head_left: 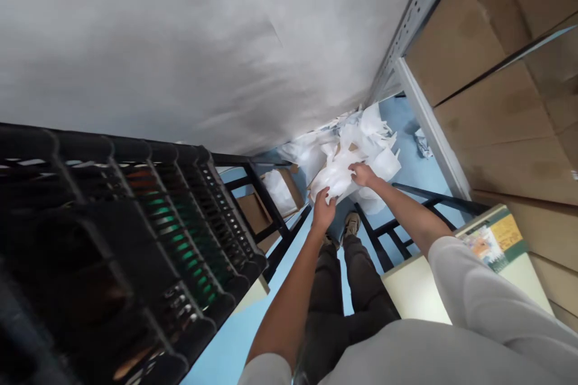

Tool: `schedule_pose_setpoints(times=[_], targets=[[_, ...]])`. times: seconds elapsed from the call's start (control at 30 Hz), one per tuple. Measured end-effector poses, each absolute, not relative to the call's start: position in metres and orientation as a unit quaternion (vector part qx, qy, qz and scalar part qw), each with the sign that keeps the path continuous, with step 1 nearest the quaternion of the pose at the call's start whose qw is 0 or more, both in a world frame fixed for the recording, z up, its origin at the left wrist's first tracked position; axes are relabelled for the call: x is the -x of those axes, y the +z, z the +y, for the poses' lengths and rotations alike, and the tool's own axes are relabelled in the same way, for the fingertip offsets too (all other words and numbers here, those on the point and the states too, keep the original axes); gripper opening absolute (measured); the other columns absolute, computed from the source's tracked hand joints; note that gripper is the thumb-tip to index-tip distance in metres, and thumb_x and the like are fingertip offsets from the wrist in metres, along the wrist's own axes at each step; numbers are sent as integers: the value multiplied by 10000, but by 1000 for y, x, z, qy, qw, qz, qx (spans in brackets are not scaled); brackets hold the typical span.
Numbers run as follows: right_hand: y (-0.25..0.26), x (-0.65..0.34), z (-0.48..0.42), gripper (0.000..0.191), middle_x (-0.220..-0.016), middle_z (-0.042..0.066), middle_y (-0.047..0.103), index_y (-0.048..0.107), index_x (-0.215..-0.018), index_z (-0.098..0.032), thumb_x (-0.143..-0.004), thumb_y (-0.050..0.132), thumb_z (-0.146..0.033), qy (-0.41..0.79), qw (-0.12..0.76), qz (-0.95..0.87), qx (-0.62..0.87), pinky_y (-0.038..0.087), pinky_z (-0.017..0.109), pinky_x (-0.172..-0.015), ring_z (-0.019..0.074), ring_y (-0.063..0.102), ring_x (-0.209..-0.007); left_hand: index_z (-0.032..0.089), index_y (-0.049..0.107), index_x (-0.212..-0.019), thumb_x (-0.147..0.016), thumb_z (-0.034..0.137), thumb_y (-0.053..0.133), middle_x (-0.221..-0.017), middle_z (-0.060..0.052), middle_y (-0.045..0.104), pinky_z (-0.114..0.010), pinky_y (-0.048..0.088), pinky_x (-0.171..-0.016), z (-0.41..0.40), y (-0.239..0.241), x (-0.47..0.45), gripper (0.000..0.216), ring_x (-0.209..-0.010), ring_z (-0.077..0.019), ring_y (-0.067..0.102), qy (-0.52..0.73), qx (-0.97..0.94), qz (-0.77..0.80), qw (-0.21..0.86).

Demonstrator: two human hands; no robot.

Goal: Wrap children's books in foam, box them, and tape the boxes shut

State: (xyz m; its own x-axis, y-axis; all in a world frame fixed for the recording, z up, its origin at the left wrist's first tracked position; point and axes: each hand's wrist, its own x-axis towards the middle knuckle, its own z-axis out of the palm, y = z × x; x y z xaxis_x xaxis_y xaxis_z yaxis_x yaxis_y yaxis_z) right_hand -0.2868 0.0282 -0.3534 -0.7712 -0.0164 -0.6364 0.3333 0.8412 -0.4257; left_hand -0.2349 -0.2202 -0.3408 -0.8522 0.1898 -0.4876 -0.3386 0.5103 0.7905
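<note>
In front of my feet lies a crumpled white packing sheet [336, 173], thin and soft-looking, at the near side of a larger heap of white packing sheets [372, 138]. My left hand [323, 209] grips its near left edge, with the fingers bent over it. At the right side, my right hand [362, 174] has its fingers curled into the same sheet. Both arms reach forward and down. Bits of brown cardboard show through the white material; what lies under it is hidden.
A black wire rack [180, 234] packed with dark and green items stands close on the left. Open cardboard boxes [289, 189] sit beyond it. On the right are stacked cartons [506, 108], a black metal frame [383, 240] and a cream surface bearing a printed box [494, 240]. The floor is blue.
</note>
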Motion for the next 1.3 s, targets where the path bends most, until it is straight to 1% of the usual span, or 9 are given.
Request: schedule_pose_setpoints(times=[0.13,0.23,0.33,0.4,0.47,0.6,0.8,1.07,1.3], targets=[[-402,309,-31,733,-1319,84,766,514,-1625,-220,-913,584,-57,-357,340,866,-88,574,323,-1051,226,739,-1159,239,644,-1384,-927,188,619,-1444,-145,638,-468,560,-1095,-227,-362,233,460,-1223,-264,692,505,64,823,251],[-427,321,-63,741,-1412,133,724,556,-1604,-191,-876,624,-71,-371,328,862,-110,561,333,-1100,261,721,-1256,247,646,-1383,-931,187,624,-1426,-139,641,-449,573,-1064,-233,-370,232,457,-1203,-260,697,510,73,821,246],[-436,326,-74,620,-1418,146,727,676,-1481,-160,-865,633,-103,-388,317,852,-150,532,373,-1155,296,695,-1321,254,647,-1380,-921,179,626,-1414,-129,646,-454,563,-1083,-239,-371,232,465,-1209,-256,688,502,72,825,250],[-432,324,-71,423,-1298,118,786,784,-1281,-167,-885,636,-148,-425,295,833,-198,543,363,-1132,287,726,-1265,253,640,-1382,-923,176,610,-1410,-126,646,-467,554,-1107,-242,-367,233,466,-1223,-257,679,493,74,830,250],[-419,320,-65,243,-1155,93,822,818,-1081,-181,-906,653,-218,-456,265,814,-244,572,345,-1070,264,764,-1151,248,637,-1378,-923,170,595,-1401,-128,646,-484,537,-1139,-242,-358,234,463,-1254,-267,666,483,73,837,248],[-373,316,-44,179,-983,48,800,767,-980,-192,-872,701,-319,-467,208,805,-301,611,346,-951,216,758,-942,227,646,-1354,-891,143,609,-1386,-137,651,-519,458,-1241,-234,-328,237,472,-1370,-305,602,457,43,859,227],[-285,320,-11,285,-948,-8,690,690,-1012,-203,-732,636,-211,-513,129,784,-325,623,323,-775,156,654,-747,239,638,-1372,-900,102,552,-1415,-131,645,-518,437,-1269,-214,-265,245,499,-1412,-304,569,445,12,879,171],[-152,282,23,387,-947,-3,679,691,-1103,-194,-730,607,-248,-586,-23,741,-327,574,284,-698,137,599,-699,219,640,-1353,-1016,200,493,-1420,-139,654,-475,458,-1234,-187,-181,246,368,-1390,-285,600,509,-37,834,211],[-38,174,32,444,-931,-12,694,693,-1135,-204,-712,647,-331,-609,-146,665,-406,494,236,-604,112,544,-662,217,634,-1350,-988,139,479,-1388,-136,661,-481,459,-1239,-173,-110,212,402,-1397,-282,595,521,-186,800,234]])
